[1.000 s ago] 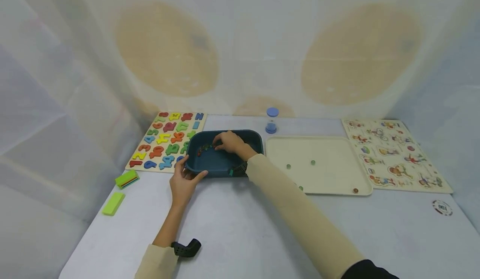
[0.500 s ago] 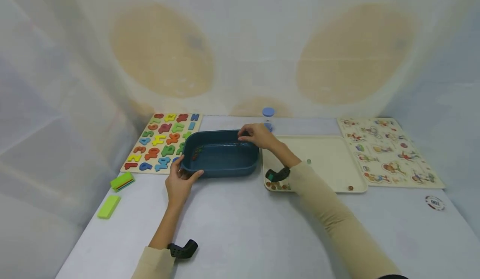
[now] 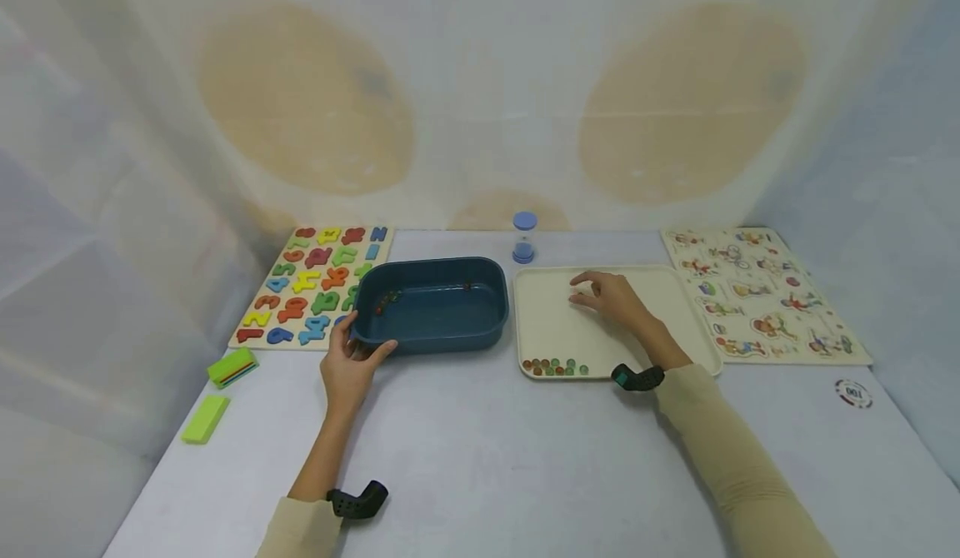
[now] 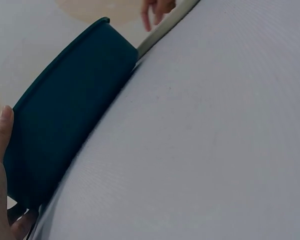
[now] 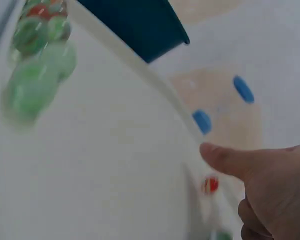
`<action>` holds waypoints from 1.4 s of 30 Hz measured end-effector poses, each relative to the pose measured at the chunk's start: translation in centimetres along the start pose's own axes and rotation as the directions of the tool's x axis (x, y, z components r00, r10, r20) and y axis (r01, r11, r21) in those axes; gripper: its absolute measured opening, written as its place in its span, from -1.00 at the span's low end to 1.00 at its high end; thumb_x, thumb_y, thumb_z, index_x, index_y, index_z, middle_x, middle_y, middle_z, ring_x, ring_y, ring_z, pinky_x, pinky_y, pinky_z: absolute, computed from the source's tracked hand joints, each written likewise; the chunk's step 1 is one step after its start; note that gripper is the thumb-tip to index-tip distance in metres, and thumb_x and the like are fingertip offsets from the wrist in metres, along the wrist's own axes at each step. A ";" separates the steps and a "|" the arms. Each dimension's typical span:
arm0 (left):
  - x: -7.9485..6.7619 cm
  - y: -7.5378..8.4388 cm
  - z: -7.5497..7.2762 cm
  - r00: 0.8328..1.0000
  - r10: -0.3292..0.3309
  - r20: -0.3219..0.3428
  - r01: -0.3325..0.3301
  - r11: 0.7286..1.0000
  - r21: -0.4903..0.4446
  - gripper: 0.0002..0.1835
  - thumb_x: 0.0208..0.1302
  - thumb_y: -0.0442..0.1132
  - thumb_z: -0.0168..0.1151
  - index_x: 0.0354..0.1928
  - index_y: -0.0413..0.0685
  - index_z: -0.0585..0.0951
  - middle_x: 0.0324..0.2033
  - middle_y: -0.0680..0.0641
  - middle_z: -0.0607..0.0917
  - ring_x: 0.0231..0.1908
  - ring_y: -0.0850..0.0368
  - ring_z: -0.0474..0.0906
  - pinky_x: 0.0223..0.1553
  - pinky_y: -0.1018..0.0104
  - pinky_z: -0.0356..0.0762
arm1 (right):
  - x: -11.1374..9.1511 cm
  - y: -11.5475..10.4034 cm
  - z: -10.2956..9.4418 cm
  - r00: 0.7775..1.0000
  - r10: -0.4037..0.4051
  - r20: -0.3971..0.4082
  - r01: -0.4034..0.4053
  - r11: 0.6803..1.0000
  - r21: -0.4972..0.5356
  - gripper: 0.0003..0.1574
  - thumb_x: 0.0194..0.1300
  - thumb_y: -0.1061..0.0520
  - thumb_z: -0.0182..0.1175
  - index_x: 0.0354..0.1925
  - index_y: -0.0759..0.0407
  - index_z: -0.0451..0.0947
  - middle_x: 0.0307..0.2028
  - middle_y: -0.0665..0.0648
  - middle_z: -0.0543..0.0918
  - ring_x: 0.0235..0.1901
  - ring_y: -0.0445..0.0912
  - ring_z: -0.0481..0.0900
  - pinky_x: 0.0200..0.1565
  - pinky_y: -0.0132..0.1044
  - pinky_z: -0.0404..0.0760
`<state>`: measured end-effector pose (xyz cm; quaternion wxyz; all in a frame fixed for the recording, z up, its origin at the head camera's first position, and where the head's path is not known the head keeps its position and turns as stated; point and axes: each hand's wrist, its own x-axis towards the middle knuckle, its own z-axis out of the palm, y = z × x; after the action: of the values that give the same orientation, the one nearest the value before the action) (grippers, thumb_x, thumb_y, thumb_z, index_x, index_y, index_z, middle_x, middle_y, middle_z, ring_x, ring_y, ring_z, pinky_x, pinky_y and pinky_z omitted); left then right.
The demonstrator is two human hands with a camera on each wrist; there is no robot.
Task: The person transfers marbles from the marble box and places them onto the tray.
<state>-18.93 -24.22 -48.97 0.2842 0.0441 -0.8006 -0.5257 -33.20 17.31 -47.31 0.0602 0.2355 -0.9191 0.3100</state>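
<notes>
Right hand point(image 3: 617, 298) hung over tray point(image 3: 543, 312), thumb and fingers parted, red marble point(image 5: 210, 185) near its thumb, marble row point(image 3: 559, 371) to its near left. Left hand point(image 3: 347, 372) gripped bin point(image 3: 427, 345), bin marbles point(image 3: 386, 298) beyond its fingertips. Step looked like release into tray; next probably called for reaching left, pinching another
</notes>
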 end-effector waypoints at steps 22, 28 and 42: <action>-0.2 -0.3 0.9 0.997 -0.044 0.065 0.046 0.998 -0.035 -0.17 -0.16 -0.16 0.45 0.22 -0.07 0.29 0.18 -0.25 0.36 0.07 -0.23 0.39 -0.08 -0.02 0.49 | 12.8 -16.0 10.5 0.912 -0.173 0.372 0.223 0.970 -0.094 -0.67 0.17 0.04 0.19 -0.06 0.00 0.56 -0.04 0.00 0.58 -0.16 -0.14 0.55 -0.12 -0.29 0.53; -0.3 -0.1 1.0 0.998 -0.021 0.061 0.024 0.999 -0.036 -0.16 -0.18 -0.08 0.45 0.22 -0.02 0.29 0.18 -0.20 0.38 0.08 -0.20 0.40 -0.07 0.04 0.49 | 13.0 -16.0 11.6 0.908 -0.071 0.413 0.137 0.982 -0.132 -0.72 0.17 -0.01 0.18 -0.11 -0.05 0.57 -0.08 -0.03 0.59 -0.17 -0.15 0.54 -0.12 -0.29 0.54; -0.1 -0.6 0.0 1.000 -0.009 0.027 0.008 1.000 0.028 -0.16 -0.20 0.01 0.45 0.21 0.13 0.30 0.15 -0.13 0.42 0.00 -0.07 0.50 -0.14 0.18 0.56 | 8.2 -11.2 3.3 0.959 -0.282 0.008 0.279 0.953 0.114 -0.74 0.10 0.02 0.25 -0.23 0.11 0.62 -0.78 -0.01 0.18 -0.74 -0.18 0.05 -0.65 -0.36 0.09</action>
<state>-18.99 -24.45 -49.56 0.2704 0.0443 -0.8115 -0.5161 -35.04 4.35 -41.78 0.0792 0.3703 -0.8583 0.3462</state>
